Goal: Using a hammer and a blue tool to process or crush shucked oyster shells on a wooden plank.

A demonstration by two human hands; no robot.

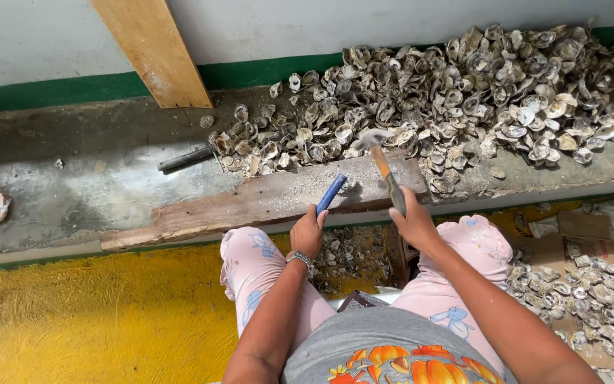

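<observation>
Two hands (364, 227) grip hammer (385, 167) and blue-handled tool (331, 193).

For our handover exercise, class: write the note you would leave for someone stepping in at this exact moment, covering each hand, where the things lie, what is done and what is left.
Left hand: closed on a blue-handled tool, tip resting on the wooden board.
Right hand: closed on a hammer, head raised and blurred.
Shell heap lies behind the board along the wall; a smaller shell pile sits on the floor to the right.
Done: cannot tell which shells are worked.
Left: the shell under the tool is too small to make out.
</observation>
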